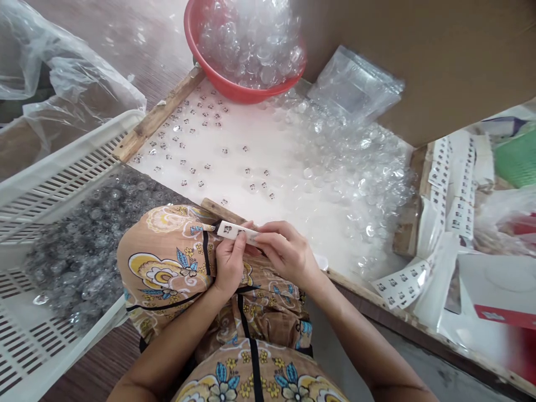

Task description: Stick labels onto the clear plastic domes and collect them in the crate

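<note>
A narrow white strip with small dark printed figures [228, 229] lies across my fingers above my lap. My left hand [231, 259] grips it from below, thumb on top. At its right end, the fingers of my right hand [287, 251] are pinched on the strip. Just beyond my hands is a white work surface [209, 134], with many small dark figures scattered on its left part. Many clear round plastic pieces [352, 178] are heaped on its right part.
A red basin [247, 95] full of clear pieces stands at the back. Clear bags [355, 84] lie beside it. A white crate [25, 329] with many small pieces is at the left. Wooden strips [159, 114] edge the surface. Printed sheets [404, 282] hang at the right.
</note>
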Demonstrator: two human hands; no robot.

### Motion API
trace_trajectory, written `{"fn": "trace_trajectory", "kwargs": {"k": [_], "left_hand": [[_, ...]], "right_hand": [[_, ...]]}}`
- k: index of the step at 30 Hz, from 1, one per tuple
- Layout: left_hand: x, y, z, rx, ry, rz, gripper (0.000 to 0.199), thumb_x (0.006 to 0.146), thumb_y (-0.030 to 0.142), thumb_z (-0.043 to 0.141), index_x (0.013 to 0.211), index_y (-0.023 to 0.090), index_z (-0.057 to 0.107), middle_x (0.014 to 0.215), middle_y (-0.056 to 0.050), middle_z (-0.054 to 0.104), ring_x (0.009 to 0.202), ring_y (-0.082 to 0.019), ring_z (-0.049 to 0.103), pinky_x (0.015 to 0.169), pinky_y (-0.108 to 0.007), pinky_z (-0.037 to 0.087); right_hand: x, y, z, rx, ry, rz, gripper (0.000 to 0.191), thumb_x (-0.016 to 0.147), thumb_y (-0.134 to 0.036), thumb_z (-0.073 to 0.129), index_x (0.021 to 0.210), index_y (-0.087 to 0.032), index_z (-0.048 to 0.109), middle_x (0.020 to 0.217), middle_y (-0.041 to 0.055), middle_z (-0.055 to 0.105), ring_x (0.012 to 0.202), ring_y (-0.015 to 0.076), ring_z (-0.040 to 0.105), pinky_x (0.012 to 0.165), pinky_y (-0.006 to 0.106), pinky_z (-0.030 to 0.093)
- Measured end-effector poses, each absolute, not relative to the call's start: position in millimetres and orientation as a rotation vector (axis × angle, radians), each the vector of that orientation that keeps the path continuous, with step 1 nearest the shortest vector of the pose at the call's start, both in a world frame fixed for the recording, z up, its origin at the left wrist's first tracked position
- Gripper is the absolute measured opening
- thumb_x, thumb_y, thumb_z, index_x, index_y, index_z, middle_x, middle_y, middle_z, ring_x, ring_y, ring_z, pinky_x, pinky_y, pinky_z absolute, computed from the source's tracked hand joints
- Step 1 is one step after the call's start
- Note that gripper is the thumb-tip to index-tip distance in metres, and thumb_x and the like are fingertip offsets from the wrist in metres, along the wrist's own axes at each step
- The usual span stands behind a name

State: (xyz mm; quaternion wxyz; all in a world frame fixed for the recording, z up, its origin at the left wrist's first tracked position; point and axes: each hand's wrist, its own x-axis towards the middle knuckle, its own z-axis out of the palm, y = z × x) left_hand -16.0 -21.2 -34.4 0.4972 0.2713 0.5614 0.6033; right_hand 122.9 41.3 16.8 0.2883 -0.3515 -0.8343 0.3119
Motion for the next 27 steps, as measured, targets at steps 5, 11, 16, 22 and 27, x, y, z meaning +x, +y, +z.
{"fn": "trace_trajectory", "kwargs": {"k": [5, 11, 16, 22, 27], "left_hand": [[-16.0, -23.5, -32.7, 0.648, 1.356, 1.424, 0.049, 0.093, 0.051, 0.055, 0.116, 0.011, 0.072, 0.060, -0.003, 0.070, 0.053, -0.015, 0.065, 0.057, -0.025, 0.052], [-14.5, -24.1, -35.3, 0.625, 1.328, 1.442, 0.046, 0.092, 0.051, 0.057, 0.111, 0.012, 0.074, 0.071, -0.005, 0.073, 0.053, -0.014, 0.065, 0.053, -0.023, 0.052], [-14.4, -23.4, -36.5, 0.622, 1.335, 1.437, 0.045, 0.092, 0.050, 0.058, 0.111, 0.012, 0.074, 0.073, -0.005, 0.074, 0.054, -0.014, 0.066, 0.052, -0.023, 0.052], [-14.3, -22.4, -35.9, 0.600, 1.325, 1.421, 0.049, 0.091, 0.053, 0.058, 0.113, 0.012, 0.074, 0.075, -0.006, 0.074, 0.055, -0.015, 0.066, 0.052, -0.024, 0.054], [-15.2, -22.6, -33.1, 0.601, 1.372, 1.419, 0.057, 0.093, 0.054, 0.053, 0.134, 0.015, 0.062, 0.068, -0.004, 0.072, 0.052, -0.016, 0.065, 0.051, -0.025, 0.053]], "right_hand": [[140.8, 66.9, 19.3, -1.281, -1.848, 1.018, 0.009, 0.089, -0.028, 0.063, 0.082, -0.021, 0.063, 0.075, 0.0017, 0.063, 0.069, 0.0146, 0.059, 0.062, 0.028, 0.049], [157.9, 91.8, 0.8, -1.583, -1.906, 1.148, 0.015, 0.082, -0.034, 0.065, 0.077, -0.020, 0.064, 0.065, -0.0006, 0.061, 0.058, 0.0125, 0.051, 0.055, 0.026, 0.039], [148.1, 87.4, -5.2, -1.633, -2.066, 1.093, 0.009, 0.081, -0.028, 0.064, 0.076, -0.020, 0.065, 0.065, -0.0009, 0.063, 0.059, 0.0133, 0.053, 0.059, 0.026, 0.040], [125.7, 97.6, -10.0, -1.567, -2.355, 0.755, 0.002, 0.083, -0.019, 0.061, 0.082, -0.020, 0.063, 0.086, 0.0050, 0.066, 0.068, 0.0156, 0.057, 0.067, 0.029, 0.041], [109.9, 109.5, -9.5, -1.529, -2.344, 0.733, 0.024, 0.083, -0.014, 0.061, 0.106, -0.021, 0.059, 0.083, 0.0028, 0.069, 0.069, 0.0182, 0.060, 0.067, 0.030, 0.042]]}}
